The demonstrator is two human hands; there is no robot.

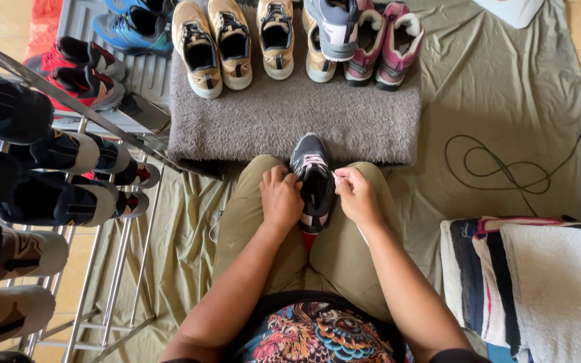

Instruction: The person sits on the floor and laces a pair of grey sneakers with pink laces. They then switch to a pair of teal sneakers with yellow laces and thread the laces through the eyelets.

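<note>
A: Head view, biggest thing first: an olive sheet (519, 101) covers the floor, probably to keep it clean. Everything else I'll place from the grey mat (290, 121) lying on it.

B: What sits around that mat?

A: Left of it, a metal rack (102, 282) holds dark shoes on its bars, toes outward, likely for airing. Right of the mat and nearer the person, a stack of folded towels (539, 282). Between those towels and the mat, a loose black cable (499, 168) curls on the sheet.

B: And on the mat itself?

A: Along its far edge, a row: 2 tan pairs (237, 44), then a pink pair (384, 47), lined up side by side, with a grey shoe lying over the gap between them. Blue and red shoes sit on a grey tray off the mat's far-left corner.

B: Where's the shoe being handled?

A: The dark sneaker (314, 181) rests on the person's lap at the mat's near edge, toe pointing onto the mat, heel wedged between the thighs, which steadies it.

B: The hands?

A: The left hand (280, 198) is curled narrowly against the sneaker's left side, fingers pinching at the pale lace (312, 160). The right hand (356, 195) pinches the lace end at the right side. Both grip tight, 1 per side, which looks suited to keeping the lace taut.
</note>
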